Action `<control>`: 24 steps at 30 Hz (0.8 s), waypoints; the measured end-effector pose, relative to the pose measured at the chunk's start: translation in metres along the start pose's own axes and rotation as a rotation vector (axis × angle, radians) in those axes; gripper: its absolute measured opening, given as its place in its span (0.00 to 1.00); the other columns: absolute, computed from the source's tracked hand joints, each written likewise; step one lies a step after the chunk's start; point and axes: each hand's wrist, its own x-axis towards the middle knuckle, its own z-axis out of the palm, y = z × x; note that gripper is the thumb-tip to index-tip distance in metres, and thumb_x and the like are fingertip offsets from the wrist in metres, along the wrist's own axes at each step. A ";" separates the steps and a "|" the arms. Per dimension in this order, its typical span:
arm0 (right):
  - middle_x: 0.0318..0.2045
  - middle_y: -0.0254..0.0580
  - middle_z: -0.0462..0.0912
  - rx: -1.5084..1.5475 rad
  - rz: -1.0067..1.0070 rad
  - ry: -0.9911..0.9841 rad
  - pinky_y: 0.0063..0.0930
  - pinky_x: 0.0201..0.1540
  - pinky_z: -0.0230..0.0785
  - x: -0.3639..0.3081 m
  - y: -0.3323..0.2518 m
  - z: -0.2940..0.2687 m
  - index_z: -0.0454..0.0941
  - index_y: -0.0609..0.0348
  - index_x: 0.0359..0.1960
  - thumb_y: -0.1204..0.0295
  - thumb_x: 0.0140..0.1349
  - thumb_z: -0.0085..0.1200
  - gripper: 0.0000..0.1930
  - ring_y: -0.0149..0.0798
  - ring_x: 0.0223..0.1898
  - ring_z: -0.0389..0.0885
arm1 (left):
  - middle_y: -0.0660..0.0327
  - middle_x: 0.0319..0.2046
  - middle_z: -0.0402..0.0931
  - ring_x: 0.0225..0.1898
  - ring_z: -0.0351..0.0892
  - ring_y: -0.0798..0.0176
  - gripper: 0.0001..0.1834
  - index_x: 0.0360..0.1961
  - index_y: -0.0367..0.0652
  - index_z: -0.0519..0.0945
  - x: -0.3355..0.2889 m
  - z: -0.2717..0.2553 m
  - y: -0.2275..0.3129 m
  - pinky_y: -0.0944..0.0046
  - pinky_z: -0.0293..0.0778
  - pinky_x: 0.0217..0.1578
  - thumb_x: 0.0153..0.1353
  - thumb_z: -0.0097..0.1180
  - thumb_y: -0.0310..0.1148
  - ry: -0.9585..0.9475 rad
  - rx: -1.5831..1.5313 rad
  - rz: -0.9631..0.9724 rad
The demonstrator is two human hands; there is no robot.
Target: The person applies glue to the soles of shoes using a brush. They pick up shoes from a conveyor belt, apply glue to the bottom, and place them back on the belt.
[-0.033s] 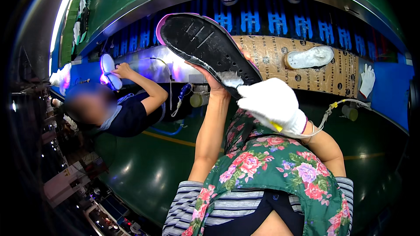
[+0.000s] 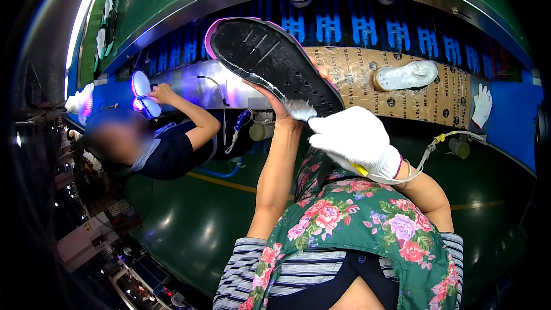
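My bare left hand (image 2: 276, 102) grips a black shoe sole (image 2: 270, 51) with a pink edge from below. Its patterned underside is turned up, with grooves toward the far end and small holes toward the near end. A whitish film runs along the left edge. My right hand (image 2: 353, 140), in a white knitted glove, is closed on a brush (image 2: 299, 109). The pale bristles lie at the sole's near left edge, close to my left fingers; most of the handle is hidden by the glove. A yellow piece (image 2: 360, 169) sticks out below the glove.
Printed cardboard (image 2: 367, 83) covers the bench, bearing an oblong, white-crusted piece (image 2: 408, 76). A loose white glove (image 2: 482, 106) lies farther right. A pale tube (image 2: 427, 152) runs from my right wrist toward the bench. Blue holders (image 2: 364, 30) line the back. At left, a co-worker's hand (image 2: 163, 93) holds a shoe.
The brush has shifted slightly left toward the sole's edge, my gloved right hand turning with it. My left hand and the sole stay in place.
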 end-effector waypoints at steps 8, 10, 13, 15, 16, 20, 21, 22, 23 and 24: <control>0.46 0.38 0.89 0.090 0.086 0.006 0.34 0.45 0.78 -0.009 0.001 -0.005 0.88 0.46 0.43 0.77 0.48 0.72 0.18 0.42 0.45 0.88 | 0.45 0.45 0.78 0.49 0.79 0.44 0.61 0.59 0.30 0.72 0.016 0.015 0.004 0.39 0.79 0.58 0.46 0.53 0.82 -0.060 -0.050 0.049; 0.46 0.39 0.89 0.203 0.070 -0.055 0.34 0.45 0.78 -0.009 -0.001 -0.009 0.89 0.46 0.42 0.78 0.48 0.71 0.18 0.42 0.44 0.88 | 0.45 0.47 0.78 0.48 0.79 0.43 0.63 0.58 0.28 0.72 0.019 0.010 0.007 0.40 0.79 0.58 0.46 0.51 0.84 -0.177 -0.032 -0.080; 0.45 0.39 0.90 0.521 0.143 -0.064 0.33 0.45 0.78 0.043 -0.013 -0.023 0.89 0.47 0.40 0.78 0.48 0.71 0.16 0.41 0.43 0.88 | 0.47 0.47 0.77 0.47 0.79 0.44 0.64 0.57 0.27 0.71 0.004 0.015 0.024 0.40 0.79 0.56 0.45 0.50 0.84 -0.039 0.014 0.053; 0.44 0.41 0.90 0.314 0.158 0.037 0.34 0.44 0.79 0.020 -0.005 -0.016 0.89 0.48 0.40 0.77 0.47 0.72 0.16 0.42 0.41 0.88 | 0.48 0.45 0.76 0.46 0.80 0.46 0.64 0.56 0.27 0.72 0.005 0.022 0.022 0.41 0.80 0.54 0.46 0.48 0.86 -0.127 0.016 0.021; 0.44 0.41 0.90 0.167 0.141 0.062 0.34 0.43 0.79 0.013 -0.004 -0.016 0.89 0.48 0.41 0.76 0.48 0.71 0.16 0.42 0.40 0.88 | 0.49 0.45 0.75 0.46 0.80 0.46 0.64 0.56 0.27 0.72 0.015 0.021 0.016 0.42 0.79 0.53 0.46 0.47 0.86 -0.131 0.011 -0.032; 0.36 0.35 0.88 0.121 0.018 -0.036 0.37 0.37 0.77 -0.016 0.001 0.009 0.86 0.46 0.47 0.71 0.53 0.69 0.17 0.41 0.34 0.85 | 0.48 0.45 0.75 0.46 0.80 0.47 0.64 0.57 0.28 0.72 0.025 0.015 0.018 0.44 0.78 0.51 0.47 0.45 0.87 -0.144 -0.003 -0.052; 0.37 0.34 0.88 0.212 0.034 -0.041 0.36 0.38 0.77 -0.011 0.000 0.006 0.87 0.46 0.46 0.71 0.53 0.69 0.17 0.41 0.35 0.85 | 0.48 0.46 0.76 0.46 0.80 0.46 0.64 0.57 0.28 0.72 0.023 0.013 0.022 0.44 0.77 0.51 0.47 0.46 0.87 -0.158 0.003 -0.043; 0.38 0.34 0.89 0.297 0.058 -0.040 0.36 0.39 0.77 -0.004 -0.003 -0.002 0.87 0.46 0.46 0.71 0.53 0.69 0.16 0.40 0.35 0.85 | 0.44 0.47 0.78 0.42 0.83 0.43 0.69 0.60 0.32 0.72 0.021 0.011 0.021 0.43 0.83 0.41 0.40 0.38 0.92 -0.088 -0.001 -0.009; 0.38 0.33 0.89 0.382 0.083 -0.039 0.35 0.40 0.77 0.002 -0.005 -0.008 0.87 0.46 0.46 0.72 0.53 0.69 0.16 0.40 0.36 0.85 | 0.44 0.47 0.78 0.42 0.83 0.44 0.69 0.60 0.33 0.72 0.019 0.007 0.024 0.43 0.83 0.41 0.40 0.39 0.92 -0.044 0.040 -0.038; 0.45 0.39 0.90 0.475 0.133 -0.053 0.33 0.42 0.78 0.004 -0.002 -0.013 0.89 0.47 0.41 0.76 0.50 0.72 0.16 0.41 0.39 0.88 | 0.44 0.48 0.78 0.42 0.83 0.44 0.69 0.60 0.33 0.72 0.017 0.004 0.029 0.43 0.84 0.41 0.41 0.39 0.92 -0.004 0.077 -0.072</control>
